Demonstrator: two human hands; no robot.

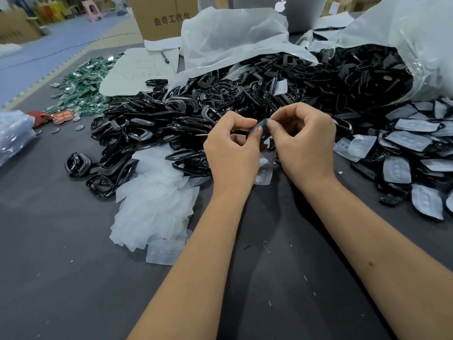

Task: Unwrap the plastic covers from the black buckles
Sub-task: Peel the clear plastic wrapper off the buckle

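1. Two bare forearms reach in from the bottom edge; no sleeves, watch or bracelets show on them.
2. The left hand wears no glove or ring.
3. The right hand is likewise ungloved, nails short and unpainted.

Cardboard box: black printed Chinese characters "曲奇工作台" on its front. Grey laptop lid: white apple logo. Red scribbles on pale card: not legible.
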